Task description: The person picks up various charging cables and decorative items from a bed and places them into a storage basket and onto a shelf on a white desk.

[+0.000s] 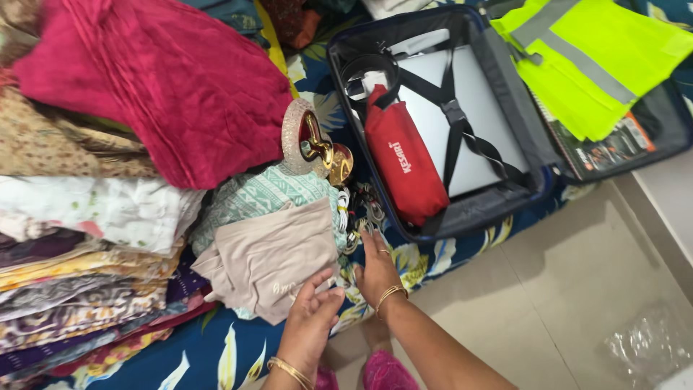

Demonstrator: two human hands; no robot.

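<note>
Bedspread (216,347): both hands (open grip, seemingly) on beige cloth (267,260).

This is a bedroom in a home, with packing going on. A bed (216,354) covered by a dark blue flowered sheet fills most of the view. At nine o'clock sits a stack of folded clothes (86,289), with a crimson cloth (166,87) spread above it at eleven o'clock. At one o'clock an open suitcase (520,108) lies on the bed, holding a red pouch (401,159) under black straps, and a neon yellow safety vest (592,58) rests on its lid. Pale floor tiles (577,289) run along the bed's edge at five o'clock.
</note>
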